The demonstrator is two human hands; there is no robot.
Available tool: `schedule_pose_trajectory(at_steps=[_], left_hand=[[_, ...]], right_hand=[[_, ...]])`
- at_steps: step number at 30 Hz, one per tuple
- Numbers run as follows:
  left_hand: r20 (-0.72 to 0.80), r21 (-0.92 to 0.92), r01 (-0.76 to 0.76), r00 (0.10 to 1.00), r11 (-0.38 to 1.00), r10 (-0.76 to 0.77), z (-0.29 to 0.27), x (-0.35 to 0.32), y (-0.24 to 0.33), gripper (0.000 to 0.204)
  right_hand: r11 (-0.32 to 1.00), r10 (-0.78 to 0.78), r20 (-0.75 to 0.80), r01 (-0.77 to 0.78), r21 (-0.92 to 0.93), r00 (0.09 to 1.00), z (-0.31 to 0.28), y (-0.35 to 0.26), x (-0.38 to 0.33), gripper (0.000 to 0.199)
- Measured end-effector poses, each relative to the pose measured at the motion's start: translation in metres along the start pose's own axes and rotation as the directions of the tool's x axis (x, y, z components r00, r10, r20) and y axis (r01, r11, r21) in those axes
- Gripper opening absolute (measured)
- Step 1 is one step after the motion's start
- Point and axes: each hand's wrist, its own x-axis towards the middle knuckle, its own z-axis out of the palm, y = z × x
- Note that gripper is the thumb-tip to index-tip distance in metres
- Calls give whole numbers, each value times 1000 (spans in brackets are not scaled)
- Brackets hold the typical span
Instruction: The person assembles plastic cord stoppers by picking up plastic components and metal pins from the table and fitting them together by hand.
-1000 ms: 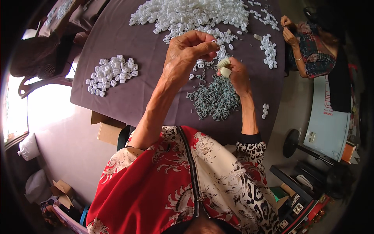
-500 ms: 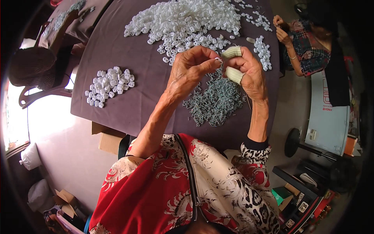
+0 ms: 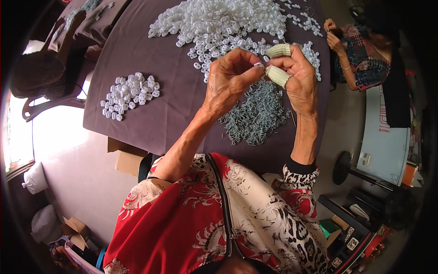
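Observation:
My left hand (image 3: 230, 78) pinches a small white plastic piece (image 3: 259, 65) between thumb and fingertips. Close against it, my right hand (image 3: 299, 75) has its thumb and forefinger brought together at the same piece; both wear pale knitted finger covers (image 3: 278, 76). Whatever sits between the right fingertips is too small to make out. Below the hands lies a heap of small grey-green metal pins or screws (image 3: 255, 116). Beyond them spreads a large pile of white oval plastic pieces (image 3: 223, 23) with holes. A smaller group of white pieces (image 3: 130, 96) rests at the left.
The dark cloth-covered table (image 3: 175, 109) stretches in front of me. Across its right side a person (image 3: 365, 55) works with both hands. Another chair (image 3: 41, 77) and table stand at the far left. A cardboard box (image 3: 127, 162) sits below the table edge.
The right thumb and forefinger have closed in toward the left fingertips at the white piece. Both hands have shifted slightly to the right in the picture.

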Motion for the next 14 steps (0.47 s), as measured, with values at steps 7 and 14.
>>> schedule_pose_trajectory(at_steps=[7, 14], left_hand=[[-17, -238, 42, 999, 970, -47, -4, 2, -3, 8], [-23, -272, 72, 996, 960, -81, -7, 5, -8, 15]], right_hand=[[986, -15, -45, 22, 163, 999, 12, 1, -2, 31], [995, -43, -123, 54, 89, 992, 17, 6, -1, 30]])
